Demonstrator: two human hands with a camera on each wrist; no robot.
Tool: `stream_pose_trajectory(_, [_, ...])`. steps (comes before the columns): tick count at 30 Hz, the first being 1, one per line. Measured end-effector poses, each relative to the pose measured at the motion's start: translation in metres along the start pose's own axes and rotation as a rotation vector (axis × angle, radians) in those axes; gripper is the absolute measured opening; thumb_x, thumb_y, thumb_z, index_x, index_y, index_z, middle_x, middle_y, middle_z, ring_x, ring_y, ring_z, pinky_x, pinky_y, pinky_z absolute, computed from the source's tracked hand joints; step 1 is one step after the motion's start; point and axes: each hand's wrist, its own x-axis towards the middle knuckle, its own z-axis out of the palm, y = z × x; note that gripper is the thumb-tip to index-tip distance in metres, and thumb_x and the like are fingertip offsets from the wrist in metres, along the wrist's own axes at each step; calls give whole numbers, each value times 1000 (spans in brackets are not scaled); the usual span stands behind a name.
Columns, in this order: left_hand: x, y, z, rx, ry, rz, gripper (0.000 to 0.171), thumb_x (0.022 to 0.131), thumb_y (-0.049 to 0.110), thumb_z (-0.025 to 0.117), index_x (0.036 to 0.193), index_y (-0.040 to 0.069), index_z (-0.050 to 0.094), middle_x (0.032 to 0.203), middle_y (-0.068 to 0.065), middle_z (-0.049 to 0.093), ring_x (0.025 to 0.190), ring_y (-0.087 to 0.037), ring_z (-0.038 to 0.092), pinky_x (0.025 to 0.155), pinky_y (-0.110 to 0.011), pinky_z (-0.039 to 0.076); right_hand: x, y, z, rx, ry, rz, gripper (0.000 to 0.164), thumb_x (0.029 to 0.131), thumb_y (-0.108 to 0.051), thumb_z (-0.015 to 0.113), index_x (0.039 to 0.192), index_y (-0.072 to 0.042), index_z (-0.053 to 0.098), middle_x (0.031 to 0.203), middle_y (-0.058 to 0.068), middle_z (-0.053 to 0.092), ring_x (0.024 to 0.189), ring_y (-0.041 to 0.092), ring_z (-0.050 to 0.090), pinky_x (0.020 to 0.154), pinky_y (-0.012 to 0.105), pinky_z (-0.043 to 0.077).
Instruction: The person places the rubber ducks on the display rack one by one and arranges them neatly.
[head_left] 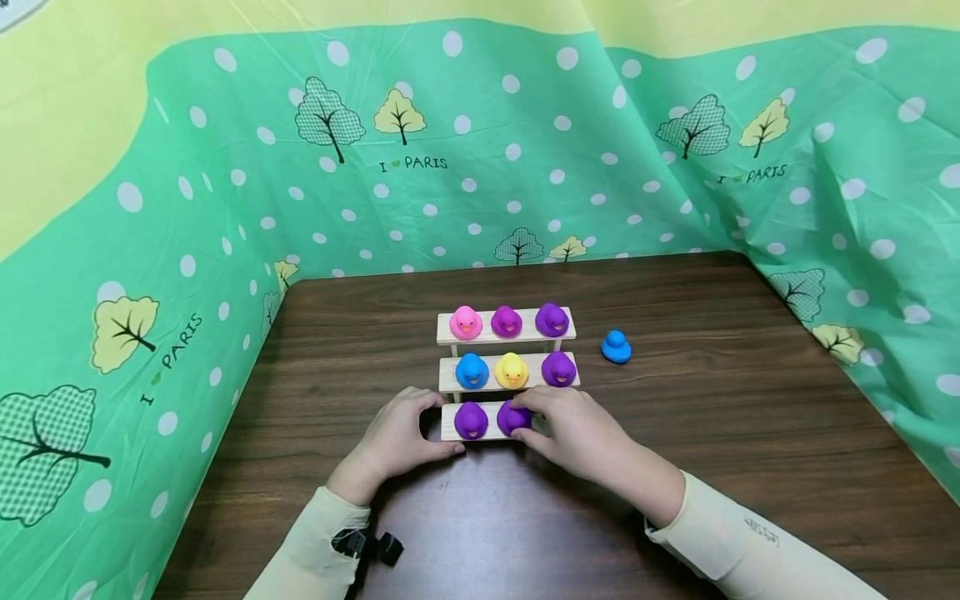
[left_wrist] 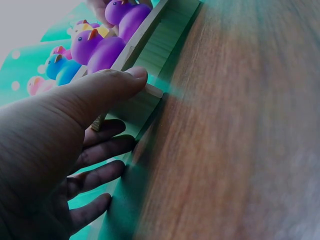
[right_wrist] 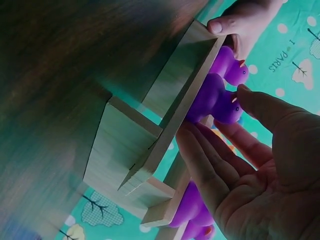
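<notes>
A three-tier wooden display stand (head_left: 491, 432) stands on the table. My right hand (head_left: 577, 425) pinches a purple rubber duck (right_wrist: 212, 100) on the lowest tier, thumb at its head and fingers on the other side. Beside it on that tier sits another purple rubber duck (head_left: 471, 422). My left hand (head_left: 397, 433) holds the left end of the lowest tier, its thumb (left_wrist: 135, 75) at the front edge and its fingers behind. On the middle tier are a blue duck (head_left: 472, 371), a yellow duck (head_left: 512, 371) and a purple duck (head_left: 558, 369).
The top tier bears a pink duck (head_left: 466, 323), a magenta duck (head_left: 506, 321) and a purple duck (head_left: 552, 320). A loose blue duck (head_left: 617, 347) sits on the dark wooden table (head_left: 675, 375), right of the stand. Green dotted cloth (head_left: 465, 192) hangs around the table's back and sides.
</notes>
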Motion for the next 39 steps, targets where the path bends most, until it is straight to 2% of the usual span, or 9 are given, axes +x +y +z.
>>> stream_pose_trajectory(6, [0, 0, 1, -2, 0, 5, 58, 67, 50, 98, 108, 17, 73, 105, 8, 71, 102, -10, 61, 89, -37, 54, -2, -1, -1, 3, 0, -5, 34, 88, -27, 88, 117, -13, 77, 109, -5, 76, 101, 12, 71, 87, 38, 60])
stream_pose_trajectory(9, [1, 0, 0, -2, -1, 6, 57, 67, 49, 98, 107, 17, 73, 105, 8, 71, 102, -10, 61, 90, -37, 54, -4, -2, -5, 12, 18, -15, 36, 87, -26, 88, 118, -12, 77, 110, -4, 76, 100, 13, 72, 86, 38, 60])
stream_pose_trajectory(22, [1, 0, 0, -2, -4, 12, 58, 67, 48, 98, 108, 14, 73, 104, 5, 71, 102, -12, 61, 90, -38, 54, -24, 4, -40, 49, 177, 19, 33, 85, -20, 90, 115, -14, 78, 109, -6, 76, 95, 11, 72, 79, 36, 61])
stream_pose_trajectory(28, [1, 0, 0, -8, -1, 9, 58, 67, 48, 98, 107, 14, 73, 103, 5, 71, 101, -12, 61, 90, -38, 54, -28, 23, -62, 28, 251, 61, 31, 85, -20, 90, 113, -13, 79, 107, -2, 77, 94, 16, 74, 81, 38, 62])
stream_pose_trajectory(34, [1, -1, 1, 2, 13, 19, 56, 66, 48, 99, 105, 17, 72, 101, 11, 69, 99, -11, 60, 88, -37, 54, -29, 54, -76, 18, 302, 124, 30, 85, -13, 89, 112, -10, 78, 108, 4, 77, 91, 22, 75, 78, 43, 62])
stream_pose_trajectory(39, [1, -2, 2, -1, 13, 25, 56, 66, 48, 99, 105, 18, 72, 101, 12, 69, 100, -10, 60, 88, -36, 54, -26, 85, -79, 66, 271, 231, 27, 89, -10, 84, 114, -5, 76, 110, 11, 76, 90, 27, 77, 78, 45, 62])
